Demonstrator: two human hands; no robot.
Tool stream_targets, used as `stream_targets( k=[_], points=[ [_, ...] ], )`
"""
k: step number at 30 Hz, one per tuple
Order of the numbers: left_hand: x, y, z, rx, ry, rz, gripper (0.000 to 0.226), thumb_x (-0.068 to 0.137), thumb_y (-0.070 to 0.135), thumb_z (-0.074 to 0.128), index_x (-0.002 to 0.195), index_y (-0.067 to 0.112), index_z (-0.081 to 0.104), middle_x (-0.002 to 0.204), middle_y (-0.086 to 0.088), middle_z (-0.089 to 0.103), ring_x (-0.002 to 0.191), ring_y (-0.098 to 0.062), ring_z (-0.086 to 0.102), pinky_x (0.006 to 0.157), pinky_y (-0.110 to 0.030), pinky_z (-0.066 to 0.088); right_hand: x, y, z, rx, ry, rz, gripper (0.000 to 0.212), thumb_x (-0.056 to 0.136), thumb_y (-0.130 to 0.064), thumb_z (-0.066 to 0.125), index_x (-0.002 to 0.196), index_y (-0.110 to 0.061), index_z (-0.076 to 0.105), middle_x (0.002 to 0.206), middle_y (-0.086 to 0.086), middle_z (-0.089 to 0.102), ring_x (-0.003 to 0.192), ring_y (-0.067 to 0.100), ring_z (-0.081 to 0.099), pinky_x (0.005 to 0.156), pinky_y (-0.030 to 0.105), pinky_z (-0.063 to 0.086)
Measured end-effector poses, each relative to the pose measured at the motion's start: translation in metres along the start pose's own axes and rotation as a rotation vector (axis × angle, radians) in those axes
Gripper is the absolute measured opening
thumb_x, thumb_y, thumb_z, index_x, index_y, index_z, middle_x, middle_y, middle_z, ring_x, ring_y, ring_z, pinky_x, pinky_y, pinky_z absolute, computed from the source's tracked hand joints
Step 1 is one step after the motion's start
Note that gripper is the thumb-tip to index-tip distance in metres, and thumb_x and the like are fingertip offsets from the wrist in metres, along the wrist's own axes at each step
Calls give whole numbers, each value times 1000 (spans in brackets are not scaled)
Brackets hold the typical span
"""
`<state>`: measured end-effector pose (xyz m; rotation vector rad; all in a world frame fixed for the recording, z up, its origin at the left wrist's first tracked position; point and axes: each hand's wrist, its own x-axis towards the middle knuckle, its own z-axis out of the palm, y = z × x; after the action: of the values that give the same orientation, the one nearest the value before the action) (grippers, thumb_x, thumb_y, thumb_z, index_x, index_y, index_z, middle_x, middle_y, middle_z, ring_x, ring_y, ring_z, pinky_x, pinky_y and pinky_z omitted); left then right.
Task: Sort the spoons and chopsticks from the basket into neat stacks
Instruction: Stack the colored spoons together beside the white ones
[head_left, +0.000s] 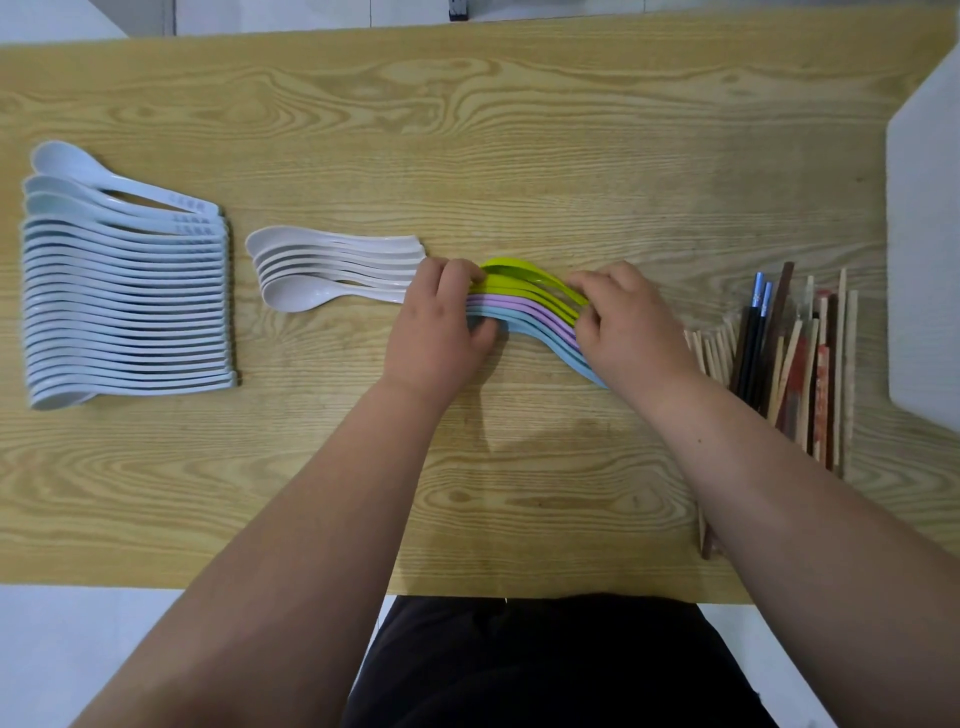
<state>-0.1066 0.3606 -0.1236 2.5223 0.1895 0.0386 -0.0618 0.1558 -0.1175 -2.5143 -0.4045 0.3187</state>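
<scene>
Left hand (436, 322), right hand (628, 327) close on coloured spoons (524, 306)

Fingers (460, 273) curl round either end of the nested green, lilac and blue stack, seemingly to square it. White spoons (332, 270) and a long pale-blue row (124, 301) lie leftward, chopsticks (800, 364) loosely bunched rightward, on the wood-grain worktop (519, 130); pale floor (78, 649) beyond.

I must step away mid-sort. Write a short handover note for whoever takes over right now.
The left hand grips the bowl end of the coloured spoons; the right hand holds their handle end. Stacked far left: pale blue spoons, cream spoons beside them. At right, chopsticks lie mixed and uneven near the white basket. Left to do: square the coloured stack, tidy the chopsticks.
</scene>
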Motion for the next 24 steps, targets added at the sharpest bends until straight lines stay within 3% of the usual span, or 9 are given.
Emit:
stream_targets(
  k=[2,5,9,12,14,16,18,21,24],
  points=[
    [0,1,1,-12,7,6,40,72,13,71,109,5,59,108,-14,55,95,-30,58,80,-35,48,-5,-1,4,-58,1,-51,43,86,-21,54,125,-8,65,114,14,64,107,35,60,94,42,48],
    [0,1,2,-17,10,2,39,72,14,72,108,5,58,108,-14,54,92,-30,58,77,-34,47,-14,-1,12,-304,-28,-134,62,83,-48,64,129,-7,58,117,13,63,110,36,56,97,44,44],
    [1,0,0,42,24,14,41,70,16,74,106,5,59,101,-13,56,87,-31,56,75,-33,43,-13,7,13,-433,50,-202,64,88,-56,61,131,-8,56,119,11,61,116,35,53,99,48,41],
    [2,1,-2,99,31,57,50,69,15,74,116,7,60,100,-13,57,91,-31,56,82,-37,45,-7,11,13,-425,58,-214,64,90,-60,55,131,-10,58,116,10,63,113,33,54,98,48,40],
    [3,0,-2,116,19,79,50,68,14,73,117,9,61,100,-14,57,92,-33,57,82,-40,48,-1,12,12,-306,32,-199,56,95,-52,50,130,-10,61,113,10,65,108,34,57,95,44,41],
    [3,-1,-3,120,-5,78,46,68,14,72,112,8,63,100,-15,57,93,-36,58,81,-41,49,7,16,5,-113,-34,-174,46,94,-30,45,131,-10,63,110,13,67,105,36,59,94,40,42],
    [4,-1,-4,118,-23,61,43,68,15,73,110,9,64,101,-15,57,94,-36,58,81,-39,48,13,18,-5,-1,-94,-102,50,88,-14,43,133,-14,64,113,12,68,108,34,58,96,33,40],
    [4,0,-4,119,-24,54,42,69,17,74,109,9,64,100,-14,56,93,-35,58,80,-39,48,13,23,-14,17,-103,-27,48,92,1,48,134,-14,64,127,12,66,118,31,57,95,25,37],
    [3,1,-4,128,-7,53,42,68,17,76,107,8,64,99,-14,56,90,-35,57,75,-38,48,8,25,-13,7,-77,-86,43,94,1,52,132,-12,66,123,12,69,114,32,60,92,21,35]
  ],
)
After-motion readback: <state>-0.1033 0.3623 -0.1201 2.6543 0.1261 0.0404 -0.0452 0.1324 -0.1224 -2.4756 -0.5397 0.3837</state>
